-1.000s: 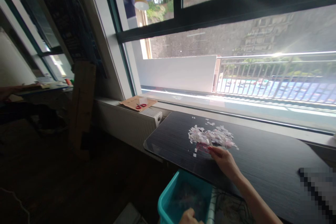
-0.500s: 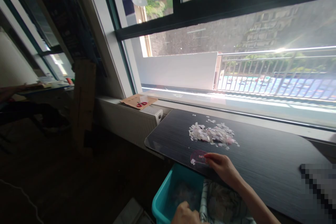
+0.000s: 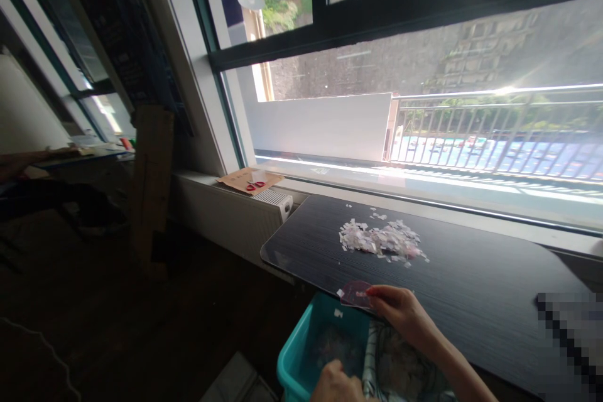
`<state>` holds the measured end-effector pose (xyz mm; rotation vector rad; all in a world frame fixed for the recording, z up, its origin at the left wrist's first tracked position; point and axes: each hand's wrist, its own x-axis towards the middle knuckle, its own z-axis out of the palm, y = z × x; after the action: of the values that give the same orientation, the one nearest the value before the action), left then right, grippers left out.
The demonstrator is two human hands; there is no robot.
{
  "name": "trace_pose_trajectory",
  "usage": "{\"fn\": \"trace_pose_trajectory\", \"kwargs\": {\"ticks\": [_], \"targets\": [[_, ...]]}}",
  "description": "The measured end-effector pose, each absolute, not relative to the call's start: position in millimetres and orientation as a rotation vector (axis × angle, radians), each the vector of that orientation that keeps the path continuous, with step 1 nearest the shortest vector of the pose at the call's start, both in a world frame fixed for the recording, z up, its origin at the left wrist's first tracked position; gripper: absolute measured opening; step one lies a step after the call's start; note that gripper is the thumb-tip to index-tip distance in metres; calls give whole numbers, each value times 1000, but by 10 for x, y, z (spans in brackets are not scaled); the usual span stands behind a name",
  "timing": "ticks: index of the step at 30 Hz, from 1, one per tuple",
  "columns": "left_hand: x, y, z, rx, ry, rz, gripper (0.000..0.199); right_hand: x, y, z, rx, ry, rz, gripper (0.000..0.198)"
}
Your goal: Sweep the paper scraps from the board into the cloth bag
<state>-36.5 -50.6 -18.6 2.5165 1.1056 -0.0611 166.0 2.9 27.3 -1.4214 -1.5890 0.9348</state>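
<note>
My right hand pinches a small pink translucent card at the front edge of the dark table, right over a teal plastic bin. A few white paper bits ride on the card and one bit is falling into the bin. A pile of white and pink paper scraps lies on the table beyond the card. My left hand holds the near rim of the bin, next to a patterned liner or cloth hanging in it.
A big window runs behind the table. On the sill at the left lies cardboard with red scissors above a white radiator. A cardboard board leans at the left. The floor below is dark.
My right hand drew the pink card with scraps from the pile back to the table's edge and over the bin. My left hand came up to the bin's rim.
</note>
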Motion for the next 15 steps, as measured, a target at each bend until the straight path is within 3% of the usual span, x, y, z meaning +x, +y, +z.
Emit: {"fn": "trace_pose_trajectory", "kwargs": {"ticks": [15], "targets": [[-456,-488,-339,2662,1048,-44,20,1560,51,210,-1425,-1505,850,35]]}}
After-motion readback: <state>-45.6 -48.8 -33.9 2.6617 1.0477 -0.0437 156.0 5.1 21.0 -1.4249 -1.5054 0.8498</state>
